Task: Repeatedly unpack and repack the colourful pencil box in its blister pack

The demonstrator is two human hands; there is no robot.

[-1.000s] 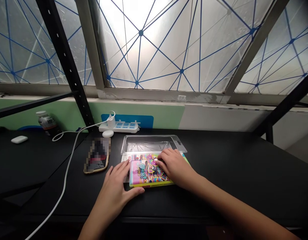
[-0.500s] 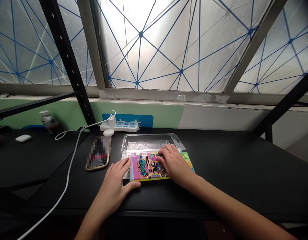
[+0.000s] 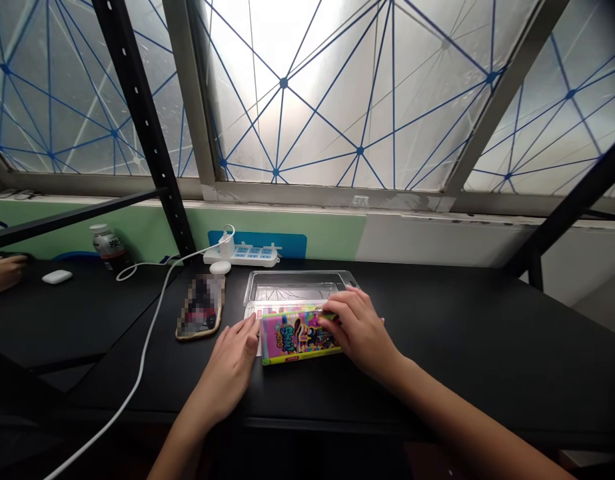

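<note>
Pink-and-yellow box (image 3: 298, 339) sat just before the clear tray (image 3: 294, 292). I had its right end held in the right hand (image 3: 364, 333), fingers half-curled; left hand (image 3: 231, 365), fingers nearly straight, met its left edge, grip untellable.

The right grip (image 3: 364, 333) covers the right end of the box (image 3: 298, 339), so we cannot make out how it closes there, and the box in turn hides part of a printed sheet (image 3: 251, 313). We find the phone screen (image 3: 201, 307) pixelated and the bottle label (image 3: 108, 247) too small to read. The left edge cuts off a co-worker's hand (image 3: 3, 273); the bottom edge, the cable (image 3: 136, 380).
</note>
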